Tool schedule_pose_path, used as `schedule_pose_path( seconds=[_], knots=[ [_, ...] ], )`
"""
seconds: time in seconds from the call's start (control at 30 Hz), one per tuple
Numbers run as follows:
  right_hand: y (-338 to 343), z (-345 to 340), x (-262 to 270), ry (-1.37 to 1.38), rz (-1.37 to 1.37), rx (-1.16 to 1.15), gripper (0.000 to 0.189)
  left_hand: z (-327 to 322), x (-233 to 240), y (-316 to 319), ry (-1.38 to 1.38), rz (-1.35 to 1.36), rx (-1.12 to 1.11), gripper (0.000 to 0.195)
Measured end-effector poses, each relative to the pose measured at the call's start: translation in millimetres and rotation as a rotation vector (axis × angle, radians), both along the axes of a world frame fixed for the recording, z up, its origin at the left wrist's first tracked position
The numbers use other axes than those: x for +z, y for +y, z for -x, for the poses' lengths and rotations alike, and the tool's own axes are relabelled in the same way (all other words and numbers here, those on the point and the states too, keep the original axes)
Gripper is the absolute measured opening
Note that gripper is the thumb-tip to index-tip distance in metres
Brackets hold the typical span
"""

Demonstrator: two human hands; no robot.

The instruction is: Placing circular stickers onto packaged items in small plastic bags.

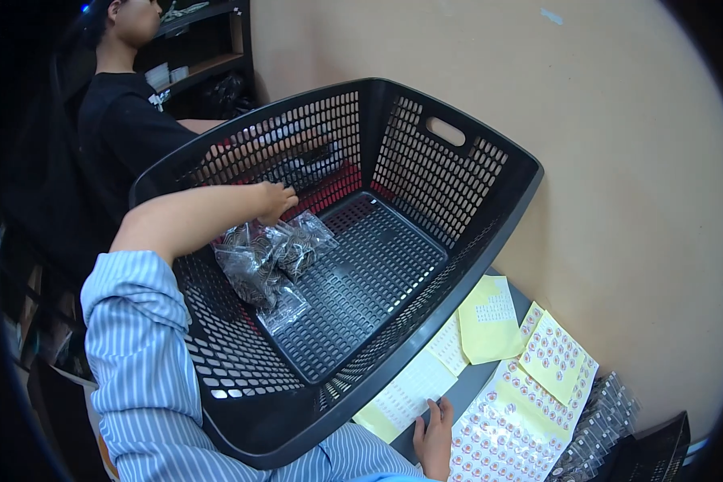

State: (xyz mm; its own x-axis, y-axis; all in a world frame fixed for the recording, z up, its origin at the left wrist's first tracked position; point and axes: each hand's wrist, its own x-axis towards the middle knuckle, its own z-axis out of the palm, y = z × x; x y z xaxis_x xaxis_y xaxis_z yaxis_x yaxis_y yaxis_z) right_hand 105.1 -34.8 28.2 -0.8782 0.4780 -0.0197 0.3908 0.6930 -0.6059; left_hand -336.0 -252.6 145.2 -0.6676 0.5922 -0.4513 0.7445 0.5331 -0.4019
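A large black perforated plastic basket (391, 241) stands tilted before me. My left hand (277, 202) reaches into it, fingers curled just above a heap of clear plastic bags (271, 259) with dark coiled pieces inside. Whether the fingers pinch a bag is hidden. The bags lie at the basket's left side, on its slotted floor. Low in the view, my right hand (435, 443) rests on the grey table top (406, 443). Its fingertips are beside a yellow-backed label sheet (419, 385), and nothing shows in its grasp.
More sticker sheets (512, 422) cover the table at right. Small filled plastic bags (596, 428) line its far edge, near another black basket (657, 446). A person in black (126, 120) sits beyond my basket, by dark shelves (211, 60). A beige wall (608, 181) bounds the right.
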Motion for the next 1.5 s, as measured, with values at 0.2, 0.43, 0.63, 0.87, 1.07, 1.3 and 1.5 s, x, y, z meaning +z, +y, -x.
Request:
schedule_pose_path(
  seconds=[0.2,0.43,0.63,0.87,1.07,1.3,1.5],
  knots=[
    [-9,-2,5,0.075,-0.049,-0.051,0.034,4,-29,-6,0.055,0.146,0.001,0.065],
    [2,-6,-7,0.113,0.006,-0.009,0.035,27,51,28,-0.441,0.015,0.386,0.017],
    [4,-12,-2,0.047,0.156,0.009,0.040,-26,162,63,-0.175,-0.429,-0.034,0.013],
    [28,-34,-2,0.228,0.098,0.079,0.043,-106,237,141,0.061,-1.152,-0.287,0.014],
    [43,-68,7,0.500,0.148,0.051,0.041,-248,264,189,0.056,-1.093,-0.491,0.023],
    [100,-129,43,0.712,-0.090,-0.084,0.040,-330,198,278,-0.330,-0.764,-0.760,0.013],
    [162,-158,77,1.200,0.165,-0.228,0.041,-407,127,324,-0.787,-0.891,-0.741,0.013]
  ],
)
